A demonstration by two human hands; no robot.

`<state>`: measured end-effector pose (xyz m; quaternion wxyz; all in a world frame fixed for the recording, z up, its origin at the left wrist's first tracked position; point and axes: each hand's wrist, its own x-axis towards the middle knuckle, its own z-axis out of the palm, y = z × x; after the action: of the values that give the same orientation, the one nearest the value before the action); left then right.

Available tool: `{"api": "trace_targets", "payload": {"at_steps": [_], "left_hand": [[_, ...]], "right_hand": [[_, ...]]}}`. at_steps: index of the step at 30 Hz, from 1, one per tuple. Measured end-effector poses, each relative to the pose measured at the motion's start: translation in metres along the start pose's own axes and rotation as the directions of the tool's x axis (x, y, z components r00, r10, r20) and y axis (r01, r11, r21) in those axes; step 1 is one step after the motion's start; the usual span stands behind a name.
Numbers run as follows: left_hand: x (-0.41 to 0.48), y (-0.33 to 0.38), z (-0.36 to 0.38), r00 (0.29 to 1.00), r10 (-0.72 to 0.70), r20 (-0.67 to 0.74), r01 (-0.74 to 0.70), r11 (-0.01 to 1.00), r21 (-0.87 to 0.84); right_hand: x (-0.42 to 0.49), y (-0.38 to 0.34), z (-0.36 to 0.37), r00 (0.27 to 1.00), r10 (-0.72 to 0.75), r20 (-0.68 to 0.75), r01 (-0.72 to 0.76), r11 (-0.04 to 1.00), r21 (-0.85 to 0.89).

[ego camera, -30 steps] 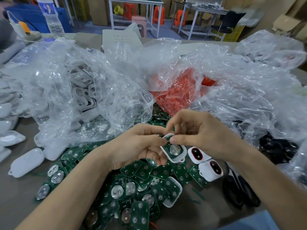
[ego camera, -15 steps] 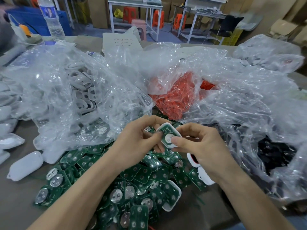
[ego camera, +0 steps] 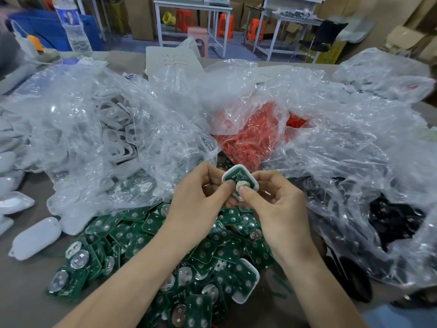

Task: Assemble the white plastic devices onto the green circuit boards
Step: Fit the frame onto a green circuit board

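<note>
Both hands hold one white plastic device with a green circuit board seated inside it, raised above the table in front of the bags. My left hand grips its left edge, thumb on the board. My right hand pinches its right side, thumb pressing the round metal disc on the board. Below my wrists lies a pile of several loose green circuit boards. Another white device with a board in it rests on the pile's right edge.
A clear bag of white plastic frames lies at the left, a bag of orange parts behind my hands, and crumpled plastic over black parts at the right. White oval covers lie at the left. A water bottle stands far back.
Both hands have lifted the white device with its board up and away from the pile. My thumbs have shifted onto the board's face. The two red-windowed devices are now hidden.
</note>
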<state>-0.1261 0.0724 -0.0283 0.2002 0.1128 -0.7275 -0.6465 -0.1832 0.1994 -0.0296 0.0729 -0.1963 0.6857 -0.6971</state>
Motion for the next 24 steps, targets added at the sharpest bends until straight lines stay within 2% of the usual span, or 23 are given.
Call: {"api": "trace_targets", "payload": {"at_steps": [3, 6, 10, 16, 20, 22, 24], "left_hand": [[0.000, -0.003, 0.002, 0.999, 0.014, -0.041, -0.008, 0.988, 0.153], [0.000, -0.004, 0.002, 0.999, 0.016, -0.049, -0.006, 0.979, 0.201], [0.002, -0.005, 0.000, 0.996, -0.053, -0.067, 0.061, 0.989, 0.131], [0.002, -0.006, 0.002, 0.996, -0.074, -0.048, 0.078, 0.992, 0.098], [0.004, -0.005, 0.002, 0.990, -0.142, -0.005, 0.142, 0.990, -0.008], [0.005, -0.005, 0.001, 0.984, -0.179, 0.007, 0.179, 0.981, -0.075], [0.008, -0.006, -0.001, 0.973, -0.229, -0.006, 0.225, 0.959, -0.170]], "right_hand": [[0.000, 0.006, 0.007, 0.997, 0.044, -0.065, -0.043, 0.999, 0.010], [0.000, 0.009, 0.012, 0.988, 0.122, -0.092, -0.118, 0.992, 0.043], [0.001, 0.003, 0.008, 0.986, 0.165, -0.029, -0.161, 0.980, 0.118], [0.000, 0.000, 0.006, 0.985, 0.171, -0.024, -0.168, 0.982, 0.090], [0.004, -0.005, 0.005, 0.979, 0.206, 0.005, -0.205, 0.970, 0.133], [0.006, -0.011, 0.010, 0.976, 0.216, 0.022, -0.217, 0.973, 0.073], [0.011, -0.017, 0.012, 0.979, 0.202, -0.002, -0.200, 0.967, -0.158]]}}
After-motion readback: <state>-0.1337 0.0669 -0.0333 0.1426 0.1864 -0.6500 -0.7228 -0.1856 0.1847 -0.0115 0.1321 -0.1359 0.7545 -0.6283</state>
